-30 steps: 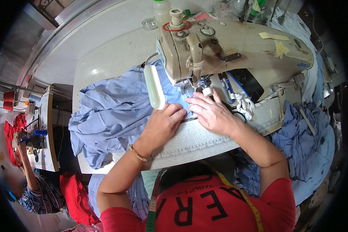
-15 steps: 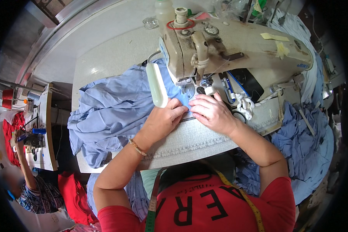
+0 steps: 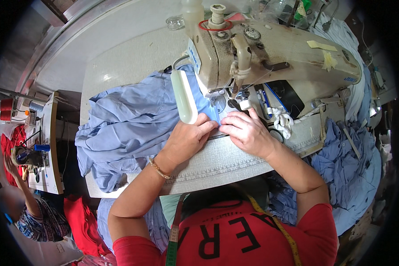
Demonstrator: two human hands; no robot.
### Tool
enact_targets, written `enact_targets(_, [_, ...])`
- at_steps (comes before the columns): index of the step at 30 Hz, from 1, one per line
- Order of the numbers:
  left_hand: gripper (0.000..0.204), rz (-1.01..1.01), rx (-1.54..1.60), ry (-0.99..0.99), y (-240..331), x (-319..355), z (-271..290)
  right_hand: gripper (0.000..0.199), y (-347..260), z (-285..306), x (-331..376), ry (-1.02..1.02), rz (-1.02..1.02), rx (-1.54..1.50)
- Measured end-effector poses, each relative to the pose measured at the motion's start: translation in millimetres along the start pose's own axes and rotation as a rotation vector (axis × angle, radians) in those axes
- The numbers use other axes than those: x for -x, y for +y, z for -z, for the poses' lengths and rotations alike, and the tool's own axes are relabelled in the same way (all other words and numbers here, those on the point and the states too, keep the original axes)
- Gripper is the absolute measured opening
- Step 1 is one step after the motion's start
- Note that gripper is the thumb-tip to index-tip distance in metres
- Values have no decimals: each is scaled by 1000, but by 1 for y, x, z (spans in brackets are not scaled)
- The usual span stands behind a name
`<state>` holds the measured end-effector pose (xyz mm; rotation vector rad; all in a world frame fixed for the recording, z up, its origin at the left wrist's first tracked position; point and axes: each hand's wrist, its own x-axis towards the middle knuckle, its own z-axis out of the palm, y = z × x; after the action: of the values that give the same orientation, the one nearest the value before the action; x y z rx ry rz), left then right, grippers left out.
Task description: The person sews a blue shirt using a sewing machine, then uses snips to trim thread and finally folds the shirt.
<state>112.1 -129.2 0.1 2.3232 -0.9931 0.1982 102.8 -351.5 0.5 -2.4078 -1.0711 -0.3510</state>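
A light blue garment (image 3: pixel 128 119) lies gathered across the left of the sewing table, and its edge runs under the needle area of a beige sewing machine (image 3: pixel 270 53). My left hand (image 3: pixel 188 138) pinches the cloth just in front of the needle area, below a white lamp (image 3: pixel 184 97). Close beside it, my right hand (image 3: pixel 248 135) grips the same edge with bent fingers. Its index finger reaches up to a small white knob (image 3: pixel 245 104) by the machine head. The fingertips hide part of the cloth.
Right of the needle lie pens (image 3: pixel 267 99), a dark phone-like slab (image 3: pixel 288 98) and a bundled white cord (image 3: pixel 281 122). Scissors handles (image 3: pixel 277 134) lie beside my right wrist. More blue garments (image 3: pixel 348 150) hang at right. At far left a co-worker (image 3: pixel 35 217) sits at another machine.
The view has shifted slightly. My right index finger stands straighter against the white knob, while both hands stay at the cloth edge. The co-worker's hand has moved a little.
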Motion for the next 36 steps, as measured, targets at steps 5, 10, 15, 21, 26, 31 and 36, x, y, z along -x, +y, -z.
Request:
enact_targets(5, [26, -107, -27, -23, 1, 4, 4, 18, 3, -1, 1, -28, -109, -135])
enact_targets(10, [31, -151, -139, -38, 5, 7, 7, 17, 4, -1, 0, -32, -143, -181])
enact_targets(15, [32, -151, -223, -90, 7, 8, 7, 17, 5, -1, -1, -43, -158, -186])
enact_targets(21, [32, -109, -205, -127, 9, 6, 8, 15, 8, -5, 0, 9, -139, -254])
enact_targets(26, [34, -84, -160, -115, 12, 6, 8, 13, 10, -7, 1, 26, -138, -298])
enact_targets(31, [37, -68, -136, -105, 12, 9, 7, 13, 7, -8, 3, 21, -168, -247])
enact_targets(36, [37, -65, -122, -92, 13, 9, 9, 17, 5, -5, 2, -24, -194, -227])
